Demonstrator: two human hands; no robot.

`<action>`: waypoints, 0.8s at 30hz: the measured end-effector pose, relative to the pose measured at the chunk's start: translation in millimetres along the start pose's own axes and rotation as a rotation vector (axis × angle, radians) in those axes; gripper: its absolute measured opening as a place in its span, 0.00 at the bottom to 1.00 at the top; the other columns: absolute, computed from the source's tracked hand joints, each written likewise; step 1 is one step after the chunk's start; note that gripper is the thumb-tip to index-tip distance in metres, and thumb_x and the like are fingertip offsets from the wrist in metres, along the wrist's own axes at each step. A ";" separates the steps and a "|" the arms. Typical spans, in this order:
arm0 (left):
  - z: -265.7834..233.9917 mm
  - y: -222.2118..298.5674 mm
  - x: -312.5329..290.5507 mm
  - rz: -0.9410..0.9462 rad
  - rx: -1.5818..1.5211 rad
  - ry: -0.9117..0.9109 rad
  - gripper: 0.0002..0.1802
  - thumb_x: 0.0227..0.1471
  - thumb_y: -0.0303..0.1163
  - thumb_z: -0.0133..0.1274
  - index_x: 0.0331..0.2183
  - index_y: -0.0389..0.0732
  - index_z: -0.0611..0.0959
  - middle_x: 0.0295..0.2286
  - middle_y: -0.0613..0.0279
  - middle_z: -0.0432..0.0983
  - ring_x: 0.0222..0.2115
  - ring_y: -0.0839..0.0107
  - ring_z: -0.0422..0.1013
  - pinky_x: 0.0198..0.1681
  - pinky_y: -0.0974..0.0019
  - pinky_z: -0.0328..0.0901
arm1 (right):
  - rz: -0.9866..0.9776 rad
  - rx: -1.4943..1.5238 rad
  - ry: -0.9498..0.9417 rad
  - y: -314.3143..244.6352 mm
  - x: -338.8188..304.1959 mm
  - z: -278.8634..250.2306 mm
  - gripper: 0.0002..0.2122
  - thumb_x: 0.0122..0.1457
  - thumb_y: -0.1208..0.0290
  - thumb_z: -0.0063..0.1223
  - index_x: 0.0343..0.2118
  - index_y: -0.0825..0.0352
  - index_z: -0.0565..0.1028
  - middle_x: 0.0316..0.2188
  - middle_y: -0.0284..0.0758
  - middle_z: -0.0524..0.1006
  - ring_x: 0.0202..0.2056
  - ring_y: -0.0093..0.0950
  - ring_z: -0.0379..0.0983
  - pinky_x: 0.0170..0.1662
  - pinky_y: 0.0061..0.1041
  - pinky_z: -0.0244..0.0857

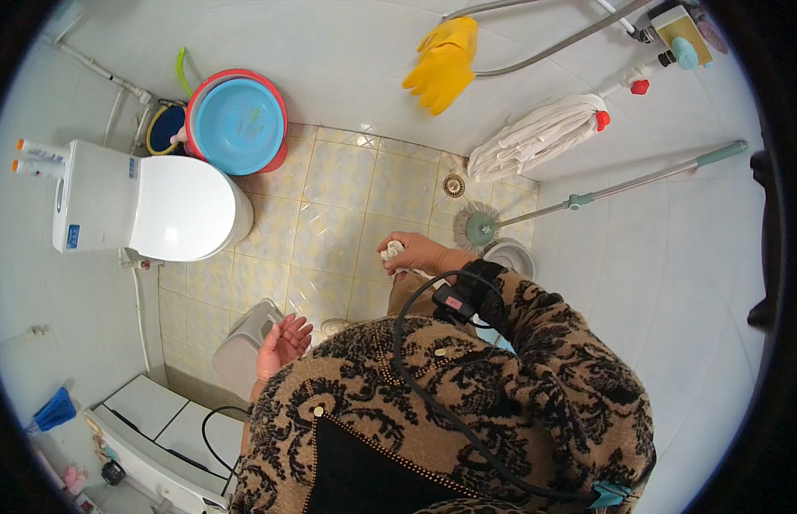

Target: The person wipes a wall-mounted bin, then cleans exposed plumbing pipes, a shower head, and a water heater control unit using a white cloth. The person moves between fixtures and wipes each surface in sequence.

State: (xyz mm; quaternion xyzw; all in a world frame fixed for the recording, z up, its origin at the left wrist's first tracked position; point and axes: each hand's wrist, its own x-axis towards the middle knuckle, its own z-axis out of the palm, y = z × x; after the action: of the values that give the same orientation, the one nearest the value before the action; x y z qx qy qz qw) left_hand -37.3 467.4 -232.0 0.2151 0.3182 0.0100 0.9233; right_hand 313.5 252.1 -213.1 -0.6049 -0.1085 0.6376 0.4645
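My right hand is closed round a crumpled white wad, held out in front of my body above the tiled floor. Whether the wad is cloth or tissue I cannot make out. A little of something white also shows below the fingers. My left hand is held low at my left side, palm up, its fingers loosely apart and nothing in it. Right beside it is a pale grey plastic container with a handle-like opening at its top, partly hidden by that hand and my sleeve.
A white toilet with a closed lid stands at left, near a blue basin in a red one. At right are a mop, a grey bucket and a floor drain. Yellow gloves and a bundled white hose hang on the wall.
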 end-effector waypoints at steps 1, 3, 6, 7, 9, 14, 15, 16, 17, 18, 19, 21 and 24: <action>-8.7 3.5 -9.3 0.019 0.002 0.035 0.27 0.62 0.50 0.50 0.53 0.41 0.74 0.51 0.55 0.74 0.54 0.56 0.68 0.58 0.54 0.62 | -0.003 0.010 -0.023 2.2 5.0 11.2 0.17 0.56 0.71 0.63 0.47 0.66 0.72 0.33 0.36 0.78 0.32 0.27 0.79 0.29 0.28 0.74; -25.0 4.5 -22.1 0.022 -0.018 0.028 0.27 0.62 0.50 0.49 0.54 0.41 0.73 0.52 0.56 0.73 0.54 0.57 0.68 0.58 0.53 0.61 | 0.013 0.002 -0.034 6.1 6.9 29.4 0.15 0.57 0.74 0.61 0.46 0.67 0.72 0.33 0.36 0.78 0.32 0.26 0.79 0.29 0.27 0.74; -63.1 19.4 -54.6 0.058 -0.028 0.063 0.27 0.62 0.50 0.48 0.55 0.42 0.72 0.52 0.57 0.73 0.54 0.57 0.68 0.59 0.53 0.61 | 0.032 -0.098 -0.038 10.5 19.4 79.6 0.11 0.57 0.77 0.59 0.43 0.66 0.74 0.32 0.35 0.78 0.31 0.26 0.78 0.28 0.26 0.73; -74.3 21.8 -64.0 0.071 -0.026 0.080 0.26 0.63 0.49 0.48 0.54 0.42 0.73 0.52 0.57 0.74 0.54 0.56 0.68 0.59 0.52 0.61 | 0.034 -0.156 -0.049 9.6 23.4 93.4 0.10 0.57 0.77 0.59 0.42 0.66 0.74 0.31 0.35 0.78 0.31 0.26 0.78 0.28 0.26 0.73; -94.3 34.0 -106.2 0.095 -0.031 0.121 0.25 0.63 0.49 0.47 0.54 0.42 0.73 0.52 0.57 0.74 0.54 0.56 0.68 0.59 0.53 0.61 | 0.023 -0.206 -0.121 12.0 34.3 131.8 0.09 0.57 0.77 0.58 0.41 0.65 0.74 0.31 0.34 0.78 0.30 0.25 0.77 0.27 0.26 0.72; -94.4 39.1 -133.9 0.105 -0.062 0.122 0.24 0.64 0.47 0.46 0.54 0.42 0.73 0.52 0.57 0.74 0.54 0.57 0.69 0.58 0.53 0.61 | -0.047 -0.184 -0.170 8.7 34.4 143.6 0.09 0.54 0.77 0.59 0.39 0.65 0.75 0.28 0.33 0.76 0.27 0.23 0.74 0.26 0.24 0.68; -89.0 38.0 -129.7 0.116 -0.056 0.174 0.24 0.64 0.46 0.46 0.54 0.42 0.73 0.52 0.57 0.74 0.54 0.57 0.69 0.58 0.54 0.61 | -0.083 -0.171 -0.134 5.6 30.8 137.4 0.09 0.55 0.75 0.58 0.39 0.65 0.75 0.27 0.32 0.75 0.26 0.22 0.73 0.27 0.23 0.67; -81.5 27.1 -130.6 0.168 -0.087 0.255 0.24 0.64 0.46 0.45 0.54 0.41 0.73 0.52 0.57 0.74 0.53 0.58 0.69 0.58 0.54 0.62 | -0.134 -0.163 -0.178 2.4 27.4 130.1 0.09 0.55 0.73 0.57 0.39 0.65 0.75 0.26 0.32 0.74 0.26 0.21 0.71 0.27 0.23 0.66; -74.2 20.7 -125.6 0.196 -0.107 0.239 0.24 0.64 0.46 0.45 0.54 0.40 0.73 0.52 0.56 0.74 0.53 0.58 0.70 0.58 0.55 0.62 | -0.155 -0.317 -0.127 -5.6 19.6 114.0 0.08 0.58 0.69 0.55 0.38 0.65 0.75 0.25 0.31 0.72 0.25 0.21 0.69 0.27 0.23 0.65; -69.5 13.7 -120.1 0.222 -0.134 0.284 0.24 0.64 0.45 0.46 0.55 0.39 0.72 0.52 0.55 0.74 0.53 0.58 0.70 0.58 0.56 0.62 | -0.236 -0.287 -0.064 -10.5 30.5 115.1 0.09 0.62 0.64 0.53 0.36 0.65 0.74 0.25 0.32 0.73 0.24 0.23 0.70 0.27 0.24 0.65; -64.9 3.4 -115.6 0.285 -0.166 0.257 0.24 0.65 0.44 0.45 0.54 0.39 0.72 0.52 0.54 0.74 0.53 0.57 0.70 0.57 0.55 0.63 | -0.048 0.017 -0.187 -19.9 27.0 99.4 0.13 0.65 0.59 0.50 0.34 0.66 0.73 0.25 0.34 0.74 0.24 0.26 0.71 0.26 0.26 0.65; -62.1 -15.1 -103.4 0.340 -0.266 0.204 0.23 0.66 0.42 0.44 0.54 0.37 0.72 0.51 0.51 0.74 0.52 0.55 0.71 0.56 0.55 0.65 | 0.119 -0.061 0.058 -41.0 43.1 79.8 0.22 0.68 0.50 0.40 0.27 0.65 0.73 0.20 0.36 0.73 0.18 0.29 0.68 0.22 0.28 0.63; -75.8 -27.7 -106.2 0.452 -0.373 0.386 0.25 0.65 0.45 0.45 0.55 0.37 0.72 0.51 0.51 0.74 0.52 0.58 0.70 0.57 0.58 0.63 | 0.070 -0.175 -0.098 -79.4 101.3 83.6 0.22 0.68 0.53 0.41 0.23 0.65 0.71 0.19 0.36 0.72 0.16 0.28 0.67 0.19 0.28 0.60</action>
State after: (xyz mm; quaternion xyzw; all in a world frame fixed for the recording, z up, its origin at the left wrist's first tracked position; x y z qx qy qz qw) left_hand -170.1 455.3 -234.7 0.1018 0.4239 0.3128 0.8439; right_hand 293.7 404.1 -205.0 -0.6146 -0.1650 0.6705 0.3814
